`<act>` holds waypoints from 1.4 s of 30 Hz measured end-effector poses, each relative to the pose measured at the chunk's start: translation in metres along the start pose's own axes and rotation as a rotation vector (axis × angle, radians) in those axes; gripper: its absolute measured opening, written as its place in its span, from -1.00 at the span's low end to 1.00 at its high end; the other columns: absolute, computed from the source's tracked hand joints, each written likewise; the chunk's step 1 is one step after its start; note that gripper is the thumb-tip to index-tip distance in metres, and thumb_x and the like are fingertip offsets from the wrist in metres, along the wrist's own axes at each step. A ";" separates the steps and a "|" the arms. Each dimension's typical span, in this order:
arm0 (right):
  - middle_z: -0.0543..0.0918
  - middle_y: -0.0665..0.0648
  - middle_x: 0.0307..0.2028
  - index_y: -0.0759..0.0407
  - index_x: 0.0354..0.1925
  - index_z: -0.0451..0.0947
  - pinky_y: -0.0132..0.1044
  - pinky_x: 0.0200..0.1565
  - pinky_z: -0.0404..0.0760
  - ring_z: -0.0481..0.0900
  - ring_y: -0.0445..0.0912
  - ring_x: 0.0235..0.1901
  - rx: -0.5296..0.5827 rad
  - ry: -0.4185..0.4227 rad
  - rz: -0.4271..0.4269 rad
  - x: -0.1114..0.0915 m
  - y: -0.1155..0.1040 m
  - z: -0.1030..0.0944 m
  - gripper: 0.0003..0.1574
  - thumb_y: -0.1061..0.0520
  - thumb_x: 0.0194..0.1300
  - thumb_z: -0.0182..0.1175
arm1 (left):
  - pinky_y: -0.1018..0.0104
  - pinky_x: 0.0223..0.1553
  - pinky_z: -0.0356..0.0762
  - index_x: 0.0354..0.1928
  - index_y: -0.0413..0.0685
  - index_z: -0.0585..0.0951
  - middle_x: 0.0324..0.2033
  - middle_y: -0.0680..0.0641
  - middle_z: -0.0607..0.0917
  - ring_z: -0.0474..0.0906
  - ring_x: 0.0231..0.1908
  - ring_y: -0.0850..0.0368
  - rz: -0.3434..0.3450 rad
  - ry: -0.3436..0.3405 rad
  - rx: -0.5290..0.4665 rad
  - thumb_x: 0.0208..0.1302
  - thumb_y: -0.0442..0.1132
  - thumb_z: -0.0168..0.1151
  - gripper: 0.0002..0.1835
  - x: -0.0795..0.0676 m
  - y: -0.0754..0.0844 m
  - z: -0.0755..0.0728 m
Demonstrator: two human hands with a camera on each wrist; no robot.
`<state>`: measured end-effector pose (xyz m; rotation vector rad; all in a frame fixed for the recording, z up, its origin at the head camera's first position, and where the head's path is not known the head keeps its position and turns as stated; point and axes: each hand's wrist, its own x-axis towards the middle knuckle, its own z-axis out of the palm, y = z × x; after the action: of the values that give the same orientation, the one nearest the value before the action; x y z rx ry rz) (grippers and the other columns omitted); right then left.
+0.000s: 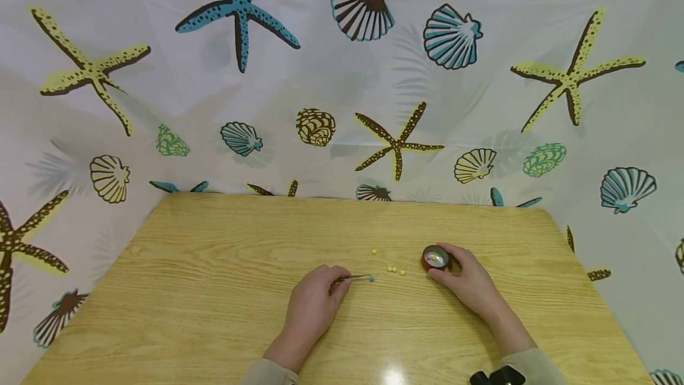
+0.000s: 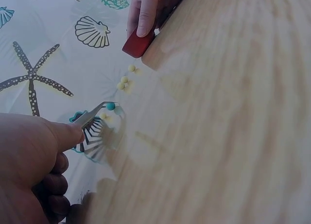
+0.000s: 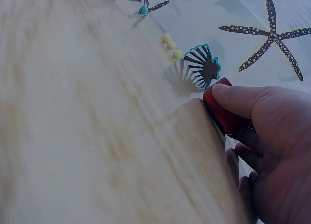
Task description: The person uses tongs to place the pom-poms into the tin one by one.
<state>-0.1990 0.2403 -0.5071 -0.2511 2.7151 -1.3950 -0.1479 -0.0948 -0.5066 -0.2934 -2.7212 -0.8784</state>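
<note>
Left grip (image 1: 314,305) pinching tweezers (image 2: 91,115); blue bead (image 1: 371,278) at tips: likely light, hard, rolls easily, clamp mid-diameter. Right grip (image 1: 472,286) holding red tin (image 2: 136,45) by sides.

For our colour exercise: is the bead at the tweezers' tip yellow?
No, the bead at the tip of the tweezers is blue.

Head looks down; wrists, nearer, seemingly share balls (image 2: 121,85).
</note>
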 end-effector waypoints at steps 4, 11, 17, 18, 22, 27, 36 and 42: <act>0.42 0.36 0.54 0.18 0.63 0.38 0.35 0.54 0.22 0.26 0.33 0.60 -0.004 0.002 0.002 0.000 0.000 0.000 -0.10 -0.08 0.53 0.47 | 0.32 -0.43 0.39 -0.09 0.08 0.85 -0.47 0.21 0.52 0.35 -0.48 0.29 0.000 0.001 -0.006 0.47 -0.21 0.52 -0.94 0.000 0.000 0.000; 0.43 0.36 0.54 0.17 0.62 0.38 0.35 0.53 0.23 0.27 0.33 0.59 -0.013 0.004 0.008 0.000 0.001 0.000 -0.09 -0.10 0.53 0.47 | 0.33 -0.42 0.37 -0.10 0.08 0.84 -0.48 0.21 0.51 0.34 -0.48 0.29 -0.004 -0.001 -0.009 0.48 -0.20 0.51 -0.95 0.000 0.000 0.000; 0.42 0.37 0.54 0.17 0.62 0.38 0.35 0.53 0.23 0.27 0.34 0.59 -0.012 0.005 0.006 0.001 0.001 0.001 -0.09 -0.09 0.53 0.47 | 0.33 -0.42 0.38 -0.09 0.09 0.84 -0.47 0.21 0.51 0.34 -0.47 0.28 -0.008 0.012 -0.013 0.49 -0.20 0.50 -0.95 0.000 0.000 -0.001; 0.43 0.37 0.54 0.18 0.62 0.39 0.35 0.53 0.23 0.27 0.34 0.59 -0.012 0.006 0.005 0.001 0.001 0.001 -0.10 -0.09 0.53 0.47 | 0.33 -0.42 0.38 -0.09 0.09 0.84 -0.47 0.21 0.51 0.34 -0.47 0.28 -0.010 0.014 -0.012 0.49 -0.20 0.50 -0.96 0.000 -0.001 -0.001; 0.44 0.37 0.53 0.18 0.61 0.40 0.35 0.53 0.23 0.28 0.33 0.58 -0.013 0.011 -0.002 0.000 0.001 0.001 -0.11 -0.08 0.53 0.47 | 0.33 -0.43 0.38 -0.09 0.09 0.84 -0.46 0.20 0.52 0.35 -0.46 0.28 -0.014 0.022 -0.014 0.50 -0.20 0.50 -0.96 0.001 0.000 -0.003; 0.44 0.37 0.53 0.20 0.62 0.39 0.35 0.53 0.23 0.28 0.34 0.58 -0.010 0.014 -0.006 -0.001 0.001 0.001 -0.10 -0.09 0.53 0.47 | 0.33 -0.44 0.38 -0.07 0.08 0.85 -0.45 0.20 0.53 0.35 -0.47 0.28 -0.020 0.026 -0.016 0.50 -0.21 0.49 -0.94 0.002 0.003 -0.005; 0.45 0.36 0.53 0.18 0.61 0.39 0.35 0.52 0.24 0.29 0.33 0.58 -0.019 0.018 -0.015 -0.001 0.003 0.001 -0.10 -0.10 0.53 0.47 | 0.32 -0.45 0.35 -0.05 0.11 0.85 -0.48 0.20 0.50 0.33 -0.47 0.25 -0.007 0.058 -0.016 0.53 -0.17 0.48 -0.93 0.007 0.008 -0.006; 0.44 0.36 0.53 0.17 0.62 0.39 0.36 0.52 0.24 0.29 0.33 0.58 -0.022 0.019 -0.012 -0.001 0.003 0.000 -0.09 -0.11 0.53 0.46 | 0.31 -0.45 0.34 -0.03 0.11 0.85 -0.48 0.20 0.48 0.32 -0.48 0.25 0.015 0.060 -0.026 0.54 -0.16 0.46 -0.92 0.013 0.015 -0.004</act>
<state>-0.1984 0.2417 -0.5097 -0.2571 2.7499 -1.3785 -0.1553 -0.0839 -0.4908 -0.2883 -2.6511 -0.9043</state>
